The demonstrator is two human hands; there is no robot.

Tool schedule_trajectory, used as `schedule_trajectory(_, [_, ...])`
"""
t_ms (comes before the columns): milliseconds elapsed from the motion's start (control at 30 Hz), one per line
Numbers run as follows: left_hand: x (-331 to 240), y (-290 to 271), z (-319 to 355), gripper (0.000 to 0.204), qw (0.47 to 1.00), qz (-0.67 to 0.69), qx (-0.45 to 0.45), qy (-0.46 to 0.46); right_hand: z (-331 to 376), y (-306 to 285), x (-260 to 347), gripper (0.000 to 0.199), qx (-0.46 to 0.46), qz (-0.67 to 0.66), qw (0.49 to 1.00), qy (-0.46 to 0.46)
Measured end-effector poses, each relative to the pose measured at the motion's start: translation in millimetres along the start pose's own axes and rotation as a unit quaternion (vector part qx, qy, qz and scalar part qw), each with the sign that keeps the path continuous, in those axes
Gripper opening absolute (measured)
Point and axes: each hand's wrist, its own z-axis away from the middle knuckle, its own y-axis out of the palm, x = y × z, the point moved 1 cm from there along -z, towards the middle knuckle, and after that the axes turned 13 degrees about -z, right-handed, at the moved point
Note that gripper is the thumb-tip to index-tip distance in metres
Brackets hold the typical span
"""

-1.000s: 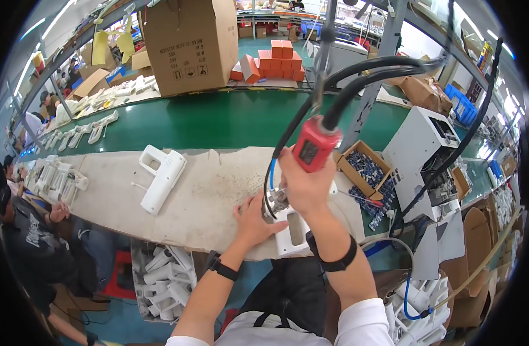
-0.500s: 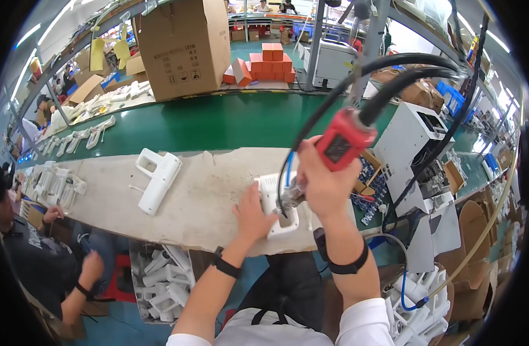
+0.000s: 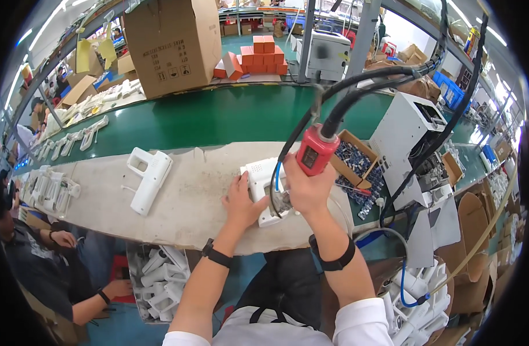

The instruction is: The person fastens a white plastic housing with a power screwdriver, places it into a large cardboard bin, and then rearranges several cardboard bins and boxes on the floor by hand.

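Observation:
My right hand (image 3: 310, 189) is wrapped round a red powered screwdriver (image 3: 317, 151) that hangs from thick black cables. Its metal front end points down at a white plastic device housing (image 3: 262, 172) lying on the work mat; my hand hides where the tip meets it. At the housing's left side, my left hand (image 3: 243, 200) steadies it, fingers along the edge and thumb across the lower part. A blue tube runs down beside the tool. Further left lies another white device with a loop handle (image 3: 152, 181).
A green conveyor belt (image 3: 218, 115) runs behind the mat. To the right stand a cardboard tray of small dark parts (image 3: 356, 158) and a white machine (image 3: 404, 135). Boxes of white housings (image 3: 160, 282) sit below the bench. A co-worker (image 3: 51, 265) sits at the left.
My right hand and the screwdriver have shifted left and slightly down. The housing is tilted differently, its handle end now lower behind my hands. The co-worker's arm has moved down.

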Motion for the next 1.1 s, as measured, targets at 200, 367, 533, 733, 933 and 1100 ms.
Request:
schedule_trajectory(200, [0.5, 0.0, 1.3, 0.088, 1.000, -0.014, -0.015, 0.005, 4.9, 7.3, -7.2, 0.007, 0.034, 0.024, 0.999, -0.028])
schedule_trajectory(367, [2.6, 2.0, 3.5, 0.088, 1.000, 0.000, -0.025, 0.006, 5.8, 18.7, 43.7, 0.006, 0.016, -0.015, 1.000, -0.006])
schedule_trajectory(533, [30.3, 33.4, -13.0, 0.083, 0.993, 0.109, -0.034, 0.025, 14.6, 48.1, 57.1, 0.007, 0.065, -0.071, 0.995, 0.036])
schedule_trajectory(733, [3.8, 1.7, 6.5, 0.079, 0.997, -0.008, -0.071, 0.029, 16.4, 48.2, 32.2, 0.005, 0.066, -0.063, 0.993, 0.076])
schedule_trajectory(933, [23.1, 13.6, 2.8, 0.070, 0.988, -0.073, -0.122, 0.052, 31.4, 59.2, 10.3, 0.009, 0.067, -0.030, 0.990, 0.116])
schedule_trajectory(1100, [25.2, 17.3, -1.3, 0.069, 0.981, 0.008, -0.149, 0.123, 24.2, 44.0, 1.3, 0.006, 0.113, -0.039, 0.984, 0.129])
